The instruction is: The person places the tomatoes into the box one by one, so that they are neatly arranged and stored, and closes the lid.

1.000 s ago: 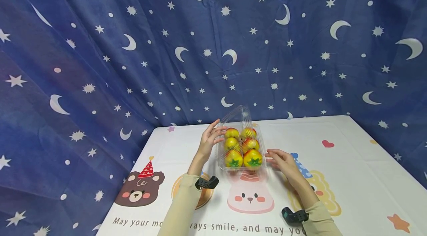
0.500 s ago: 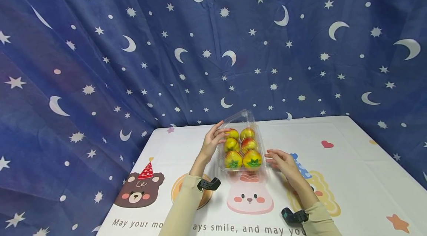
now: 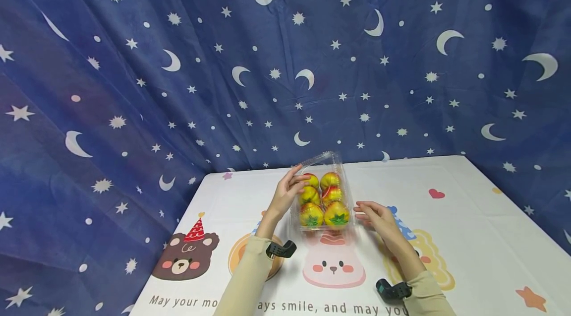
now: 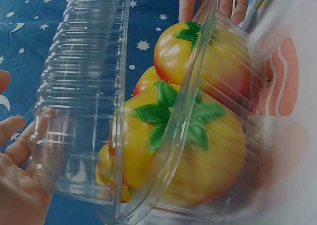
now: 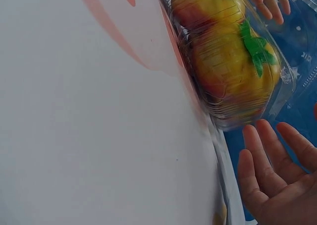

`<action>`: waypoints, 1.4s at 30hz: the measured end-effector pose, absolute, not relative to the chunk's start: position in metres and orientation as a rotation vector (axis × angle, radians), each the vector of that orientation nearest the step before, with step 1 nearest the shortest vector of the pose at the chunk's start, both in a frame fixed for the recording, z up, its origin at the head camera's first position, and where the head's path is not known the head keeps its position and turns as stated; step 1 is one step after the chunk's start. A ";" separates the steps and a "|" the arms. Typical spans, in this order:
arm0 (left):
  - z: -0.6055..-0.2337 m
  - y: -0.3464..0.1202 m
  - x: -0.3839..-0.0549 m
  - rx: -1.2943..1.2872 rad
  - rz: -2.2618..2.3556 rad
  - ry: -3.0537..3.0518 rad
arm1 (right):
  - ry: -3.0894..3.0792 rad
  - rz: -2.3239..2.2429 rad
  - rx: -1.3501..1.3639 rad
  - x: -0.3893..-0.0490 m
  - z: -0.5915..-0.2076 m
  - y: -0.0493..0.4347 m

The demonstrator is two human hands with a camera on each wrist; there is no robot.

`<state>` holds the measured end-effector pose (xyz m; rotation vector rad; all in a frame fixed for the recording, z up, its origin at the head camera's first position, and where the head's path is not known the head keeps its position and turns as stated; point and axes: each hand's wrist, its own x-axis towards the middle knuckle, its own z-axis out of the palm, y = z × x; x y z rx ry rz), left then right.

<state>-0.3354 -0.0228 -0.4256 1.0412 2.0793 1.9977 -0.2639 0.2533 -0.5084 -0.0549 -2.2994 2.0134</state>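
Observation:
A clear plastic clamshell box [image 3: 324, 228] holds several yellow-red fruits [image 3: 336, 213] in two columns, some showing green leafy tops. Its ribbed lid [image 4: 81, 76] is hinged at the far side and tilts over the fruits, with a gap to the base at the front. My left hand [image 3: 283, 196] is at the box's left, relaxed fingers against the lid's side. At the right side, my right hand [image 3: 378, 218] has loosely extended fingers; in the right wrist view its fingertips [image 5: 262, 125] are at the base's wall, touching or very near.
A white tablecloth [image 3: 401, 177] with cartoon animals and printed lettering covers the table. Behind it hangs a blue curtain [image 3: 285, 58] with moons and stars. Each wrist wears a black device, such as the left one [image 3: 282, 249].
The lid has swung down toward the fruits. My left hand has moved slightly right with it, while my right hand has stayed almost still beside the box.

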 end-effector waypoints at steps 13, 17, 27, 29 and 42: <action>-0.428 -0.016 -0.333 1.123 1.888 2.205 | -2.299 2.020 -0.064 -0.263 -0.509 0.254; -0.427 -0.014 -0.331 1.111 1.851 2.247 | -2.310 2.008 -0.065 -0.263 -0.508 0.253; -0.429 -0.012 -0.332 1.125 1.825 2.261 | -2.297 2.015 -0.040 -0.261 -0.508 0.253; -0.430 -0.012 -0.333 1.123 1.815 2.262 | -2.302 2.010 -0.045 -0.261 -0.509 0.253; -0.428 -0.013 -0.333 1.151 1.759 2.299 | -2.306 2.002 -0.059 -0.263 -0.511 0.254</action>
